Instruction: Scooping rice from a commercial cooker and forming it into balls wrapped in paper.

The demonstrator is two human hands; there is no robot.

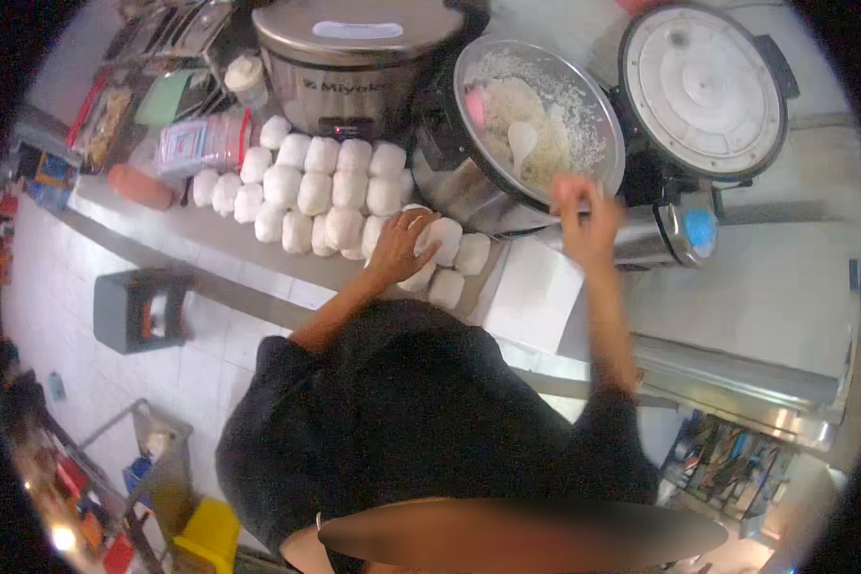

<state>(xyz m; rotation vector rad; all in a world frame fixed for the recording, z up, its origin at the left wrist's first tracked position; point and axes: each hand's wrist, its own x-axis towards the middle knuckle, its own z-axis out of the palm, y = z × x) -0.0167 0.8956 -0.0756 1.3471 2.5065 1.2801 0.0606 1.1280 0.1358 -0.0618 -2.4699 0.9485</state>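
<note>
My left hand rests with spread fingers on the near side of a stack of white wrapped bundles on the counter. Blurred, my right hand is raised at the near rim of an open rice cooker; whether it holds anything cannot be told. Inside the cooker is cooked rice, with a white rice paddle lying in it and a pink object at the left. A stack of white paper lies between the bundles and my right forearm.
A closed Miyako rice cooker stands behind the bundles. The open cooker's lid is tipped back at right. At left are a clear plastic jar with a red rim and an orange-pink object. A metal cylinder lies beside the cooker.
</note>
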